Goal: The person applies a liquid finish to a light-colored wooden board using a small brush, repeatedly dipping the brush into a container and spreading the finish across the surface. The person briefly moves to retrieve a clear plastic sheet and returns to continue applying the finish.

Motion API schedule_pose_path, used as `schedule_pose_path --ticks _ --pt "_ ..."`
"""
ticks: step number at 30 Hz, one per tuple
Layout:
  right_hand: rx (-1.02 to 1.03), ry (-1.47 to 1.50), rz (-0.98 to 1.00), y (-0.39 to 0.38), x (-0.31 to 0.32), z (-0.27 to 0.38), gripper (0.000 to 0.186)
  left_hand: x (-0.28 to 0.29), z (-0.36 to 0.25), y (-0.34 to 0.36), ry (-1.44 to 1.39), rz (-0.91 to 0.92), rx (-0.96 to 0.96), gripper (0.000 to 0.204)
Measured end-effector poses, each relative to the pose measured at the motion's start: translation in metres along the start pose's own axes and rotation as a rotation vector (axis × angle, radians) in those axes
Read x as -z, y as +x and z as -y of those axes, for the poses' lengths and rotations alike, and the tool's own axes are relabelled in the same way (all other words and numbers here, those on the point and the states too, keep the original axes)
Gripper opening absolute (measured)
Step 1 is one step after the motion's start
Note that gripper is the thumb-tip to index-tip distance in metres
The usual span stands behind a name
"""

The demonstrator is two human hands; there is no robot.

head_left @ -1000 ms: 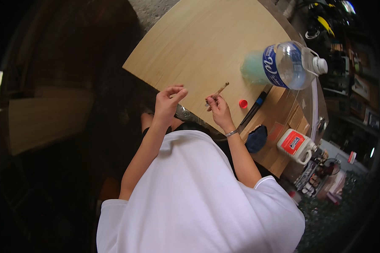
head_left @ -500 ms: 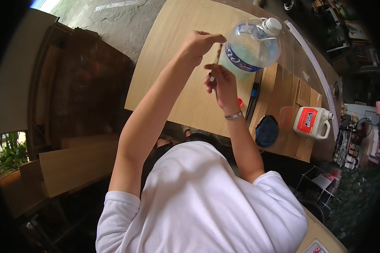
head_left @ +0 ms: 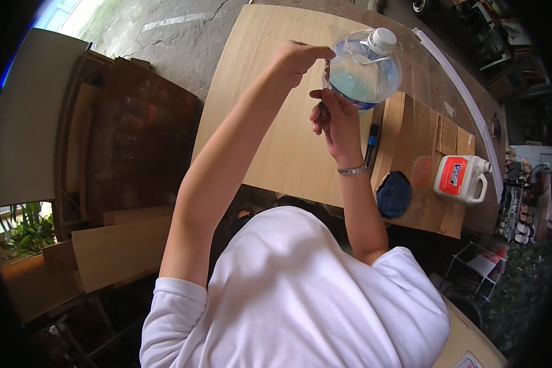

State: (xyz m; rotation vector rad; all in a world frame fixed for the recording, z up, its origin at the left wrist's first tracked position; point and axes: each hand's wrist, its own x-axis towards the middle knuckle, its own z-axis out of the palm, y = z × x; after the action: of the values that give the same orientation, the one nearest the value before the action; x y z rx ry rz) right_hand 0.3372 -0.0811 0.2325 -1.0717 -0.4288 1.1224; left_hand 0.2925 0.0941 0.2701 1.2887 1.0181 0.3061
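Head view: left hand (head_left: 291,61) pinches a slim stick's (head_left: 327,73) tip, right hand's (head_left: 337,119) fingers clamped lower, above the counter (head_left: 264,129), inside its far edge; probably light, stiff, best gripped mid-shaft.

Head view: left fisheye of your head-worn pair, looking steeply down and forward. Your white shirt (head_left: 288,294) fills the near foreground; the table (head_left: 277,144) lies beyond, near edge to far-left corner in frame.

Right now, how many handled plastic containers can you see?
2: a large clear bottle, just beyond the right hand, and a white jug with a red label, farther right, near the edge of the cardboard. Others may be hidden in the dim surroundings.
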Motion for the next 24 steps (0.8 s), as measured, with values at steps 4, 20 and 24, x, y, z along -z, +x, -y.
schedule_pose_path --ticks 4,20,24 --pt "-0.011 -0.031 -0.018 -0.010 -0.002 -0.012 0.030 -0.009 -0.009 0.000 0.075 0.003 -0.017 0.044" --pt "0.436 -0.347 0.095 -0.059 0.029 -0.011 0.014 0.089 0.099 -0.058 0.020 -0.216 -0.171 0.036" --pt "0.945 -1.092 -0.438 0.008 0.047 0.110 0.031 0.103 0.159 -0.081 -0.044 -0.239 -0.014 0.034"
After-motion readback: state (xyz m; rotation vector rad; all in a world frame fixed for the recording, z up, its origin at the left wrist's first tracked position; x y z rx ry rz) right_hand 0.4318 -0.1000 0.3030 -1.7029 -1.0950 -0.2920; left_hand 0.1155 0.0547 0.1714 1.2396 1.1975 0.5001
